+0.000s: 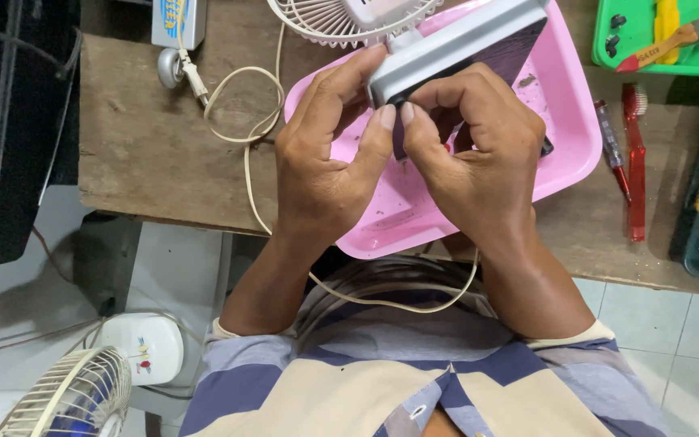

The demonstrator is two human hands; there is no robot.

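Both hands, left (pixel 321 174) and right (pixel 479 162), pinch the grey fan base (pixel 455 40) together above a pink tray (pixel 564 121). Beneath them lies a worn wooden counter (pixel 155 146) over pale floor tiles (pixel 649 324). Fingers hide the pinched part; the fan's white grille (pixel 325 20) is cut off beyond them.

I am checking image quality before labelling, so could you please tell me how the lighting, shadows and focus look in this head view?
Head view: even daylight, no strong glare; soft shadows under the left hand and right hand on the pink tray; hands and grey fan base are sharp; the green tray corner looks slightly soft.
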